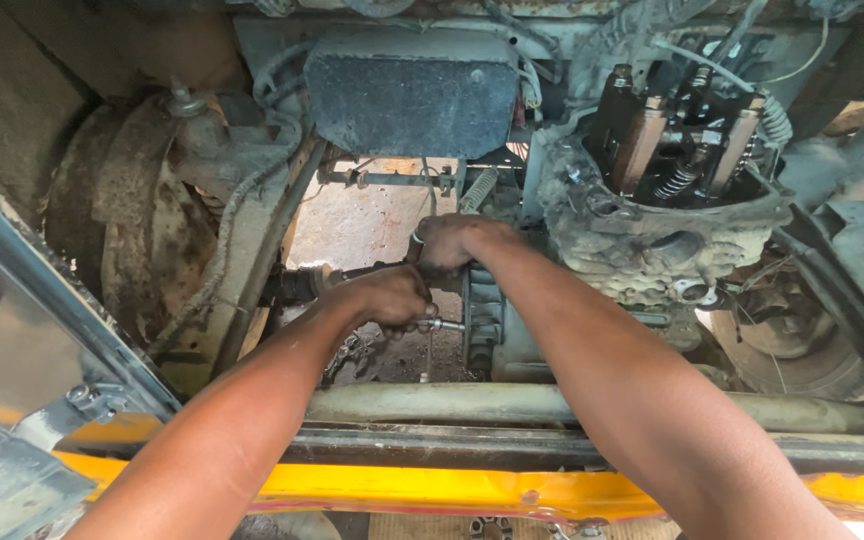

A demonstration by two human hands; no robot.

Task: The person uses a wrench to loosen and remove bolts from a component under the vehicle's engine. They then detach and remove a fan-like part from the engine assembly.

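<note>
Both my arms reach down into a grimy engine bay. My left hand (384,298) is closed around a slim metal tool (442,325) whose shiny tip points right, toward a finned metal housing (484,318). My right hand (449,243), dirty and with a ring on one finger, presses on top of that housing just above the tool; whether it grips anything is hidden. A dark shaft (304,283) runs off to the left of my left hand.
An open cylinder head with valve springs (677,150) sits at upper right on a dirt-caked engine block (642,245). A black box (410,100) is at top centre, a rusty drum (117,220) at left. A yellow body edge (452,490) and a bar (432,402) cross the front.
</note>
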